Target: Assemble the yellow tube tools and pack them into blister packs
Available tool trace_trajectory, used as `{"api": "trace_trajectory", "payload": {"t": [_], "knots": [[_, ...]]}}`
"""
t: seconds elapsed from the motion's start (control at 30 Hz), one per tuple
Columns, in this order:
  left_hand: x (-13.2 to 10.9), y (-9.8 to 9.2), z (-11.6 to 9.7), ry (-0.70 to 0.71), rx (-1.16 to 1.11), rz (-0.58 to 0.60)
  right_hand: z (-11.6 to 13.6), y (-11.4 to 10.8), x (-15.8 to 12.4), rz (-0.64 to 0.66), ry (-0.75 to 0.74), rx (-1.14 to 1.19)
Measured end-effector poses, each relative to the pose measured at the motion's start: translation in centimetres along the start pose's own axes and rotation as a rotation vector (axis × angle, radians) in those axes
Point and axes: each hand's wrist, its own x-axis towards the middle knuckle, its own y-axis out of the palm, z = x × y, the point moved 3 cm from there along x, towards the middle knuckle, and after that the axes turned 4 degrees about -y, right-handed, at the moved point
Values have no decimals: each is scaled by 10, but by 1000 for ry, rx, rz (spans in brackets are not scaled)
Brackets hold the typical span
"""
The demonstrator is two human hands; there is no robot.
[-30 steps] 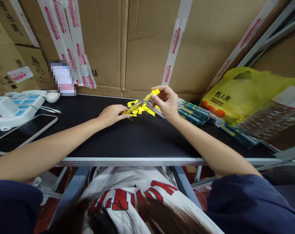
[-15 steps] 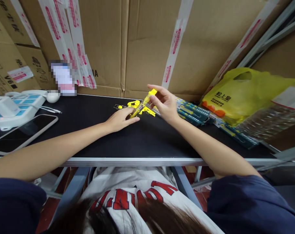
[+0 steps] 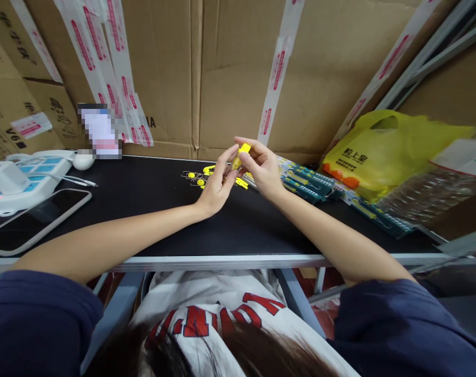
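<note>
Raised over the desk's middle is a slim yellow piece (image 3: 242, 152) with a bright yellow block at its top end; its exact kind I cannot make out. My right hand (image 3: 263, 170) pinches that block between thumb and fingers. Around the lower part of the same piece, my left hand (image 3: 218, 188) has closed its fingers and thumb, hiding much of it. Behind the hands lie several small yellow parts (image 3: 209, 170) with thin metal wires, partly covered by my left hand. Thin metal rods (image 3: 250, 180) show beside my right hand.
Dark green packages (image 3: 308, 183) with yellow contents lie to the right, near a yellow plastic bag (image 3: 379, 157) and a clear plastic container (image 3: 422, 191). On the left are a white power strip (image 3: 49, 162) and a phone (image 3: 37, 217). Cardboard boxes (image 3: 238, 78) wall the back.
My left hand has slid up along the yellow piece, and its fingers now wrap around it close to my right hand. My right hand keeps its pinch on the top block.
</note>
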Motion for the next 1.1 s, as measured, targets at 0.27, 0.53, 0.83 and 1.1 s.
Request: {"api": "trace_trajectory", "payload": {"t": [0.27, 0.53, 0.83, 1.1], "knots": [[0, -3, 4, 152, 76, -4, 5, 0, 0, -48, 108, 186], [0, -3, 0, 147, 85, -29, 7, -3, 2, -67, 112, 255], [0, -3, 6, 160, 73, -39, 6, -4, 3, -55, 159, 277], [-2, -4, 6, 116, 35, 3, 6, -6, 5, -54, 168, 293]]}}
